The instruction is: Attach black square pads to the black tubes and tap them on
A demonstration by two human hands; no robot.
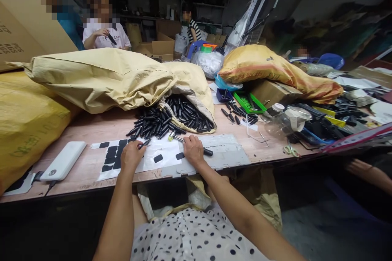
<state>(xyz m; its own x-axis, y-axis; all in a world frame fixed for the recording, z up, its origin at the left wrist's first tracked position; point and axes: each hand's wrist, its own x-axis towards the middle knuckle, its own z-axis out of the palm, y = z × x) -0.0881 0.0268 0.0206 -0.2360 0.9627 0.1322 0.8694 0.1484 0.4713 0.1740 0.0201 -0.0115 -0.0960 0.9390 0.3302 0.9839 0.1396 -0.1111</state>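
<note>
My left hand [132, 155] rests on a white sheet [159, 151] carrying several black pads [110, 155], its fingers closed on a slim black stick [145, 143]. My right hand [192, 149] grips a small hammer [186, 142] with a metal head and a black handle that sticks out to the right. Two loose black pads [158, 158] lie on the sheet between my hands. Just beyond, a heap of black tubes [167, 120] spills out of a torn tan sack [122, 77].
A white power bank [63, 160] lies at the left on the wooden table [92, 130]. A green tray [248, 104], a clear bottle [280, 120], yellow sacks and black parts crowd the right. Other people sit at the far side; another person's arm [367, 171] shows at right.
</note>
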